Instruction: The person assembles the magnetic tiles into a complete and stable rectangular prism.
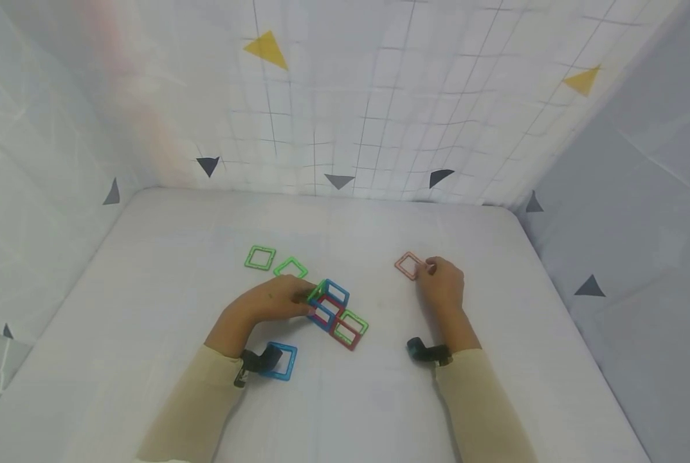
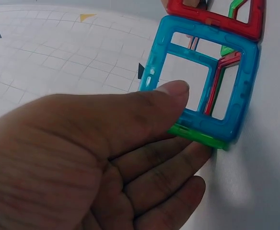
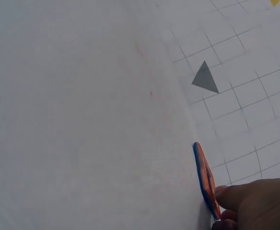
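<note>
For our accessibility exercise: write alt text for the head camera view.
A person's left hand holds a block structure of square frames on a white table, while the right hand pinches a pink square frame. Two green frames and a blue frame lie nearby.

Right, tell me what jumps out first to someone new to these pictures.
The bright cluster of square frames in blue, red and green mid-table catches the eye first, with the left hand gripping its near-left side. To the right, the right hand pinches a lone pink square frame lying on the white table. Two green frames lie behind the cluster.
</note>
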Demonstrator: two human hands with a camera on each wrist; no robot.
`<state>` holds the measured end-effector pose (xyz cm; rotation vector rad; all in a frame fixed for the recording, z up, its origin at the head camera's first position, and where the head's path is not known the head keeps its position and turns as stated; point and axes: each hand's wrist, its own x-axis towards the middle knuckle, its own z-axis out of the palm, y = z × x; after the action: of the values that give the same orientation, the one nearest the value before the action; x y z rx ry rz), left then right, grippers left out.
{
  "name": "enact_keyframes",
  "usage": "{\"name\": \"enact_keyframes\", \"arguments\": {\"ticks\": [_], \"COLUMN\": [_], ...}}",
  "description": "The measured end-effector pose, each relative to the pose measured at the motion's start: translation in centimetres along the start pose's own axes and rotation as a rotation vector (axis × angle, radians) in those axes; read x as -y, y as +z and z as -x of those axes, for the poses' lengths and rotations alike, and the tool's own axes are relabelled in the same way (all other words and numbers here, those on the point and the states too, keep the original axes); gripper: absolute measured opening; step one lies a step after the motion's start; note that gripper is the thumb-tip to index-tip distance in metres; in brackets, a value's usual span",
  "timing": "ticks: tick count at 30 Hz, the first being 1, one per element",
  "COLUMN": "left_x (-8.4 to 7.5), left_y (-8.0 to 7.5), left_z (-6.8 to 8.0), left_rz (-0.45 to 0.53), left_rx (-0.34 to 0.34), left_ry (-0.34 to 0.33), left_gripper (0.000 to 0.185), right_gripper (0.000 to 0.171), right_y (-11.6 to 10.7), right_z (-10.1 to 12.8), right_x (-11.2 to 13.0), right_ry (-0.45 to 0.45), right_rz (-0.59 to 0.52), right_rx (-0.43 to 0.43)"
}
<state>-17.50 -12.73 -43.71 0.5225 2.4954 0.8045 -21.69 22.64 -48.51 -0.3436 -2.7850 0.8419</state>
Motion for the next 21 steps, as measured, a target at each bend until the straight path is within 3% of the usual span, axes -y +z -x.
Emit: {"name": "enact_keyframes", "arguments": {"ticks": [13,17,21], "left_x": [-0.1,-0.1,-0.2], "left_y": [0.1,0.1,0.0], "left_z": [0.1,0.1,0.0], "left_rz": [-0.001,-0.007,-0.01], "left_rx": [-0.001,-0.002,0.0], "left_ry": [-0.014,-0.01,-0.003], "left_gripper": [0.05,0.05,0.048], "right_gripper": [0.03,0.03,0.027], "right_y": [-0.4,-1.4,-3.2], "right_z": [0.0,0.2,0.3], "right_x": [0.1,0.7,1.7], "right_ry": [0.068,0.06,0.018], "right_rz": [-0.002,-0.009,-0.022], "right_rx": [0.064,0.15,0.308]}}
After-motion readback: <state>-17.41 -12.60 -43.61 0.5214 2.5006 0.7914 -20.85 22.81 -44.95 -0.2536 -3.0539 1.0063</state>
